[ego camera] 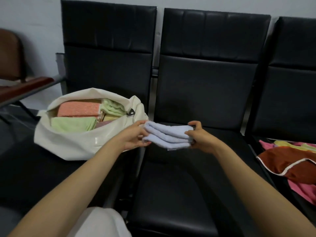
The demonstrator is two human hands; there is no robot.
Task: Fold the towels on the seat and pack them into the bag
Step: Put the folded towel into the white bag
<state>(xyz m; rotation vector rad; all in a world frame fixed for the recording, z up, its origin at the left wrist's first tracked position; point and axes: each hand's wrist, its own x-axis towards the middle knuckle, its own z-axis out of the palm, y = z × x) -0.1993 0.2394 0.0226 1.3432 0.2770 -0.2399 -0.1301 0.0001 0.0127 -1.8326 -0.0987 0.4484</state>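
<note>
- The blue towel is pale, soft terry cloth, folded into a thick, long bundle whose rounded layers show along its near side.
- It is held in the air over the middle seat of the bench, just right of the bag.
- The left hand grips the towel's left end, with the fingers curled around it.
- The right hand pinches the right end, thumb on top and fingers underneath.
- The bag is cream, smooth and slightly glossy. It slumps open on the left seat.
- Inside the bag lie folded towels: a salmon towel with a nubby weave, and green towels beside it.
- On the right seat is a loose, crumpled heap: a brown towel with a white edge lies over a pink towel.
- The bench has black padded seats and tall backs of smooth, leather-like material.
- A reddish-brown chair stands at the far left.
</note>
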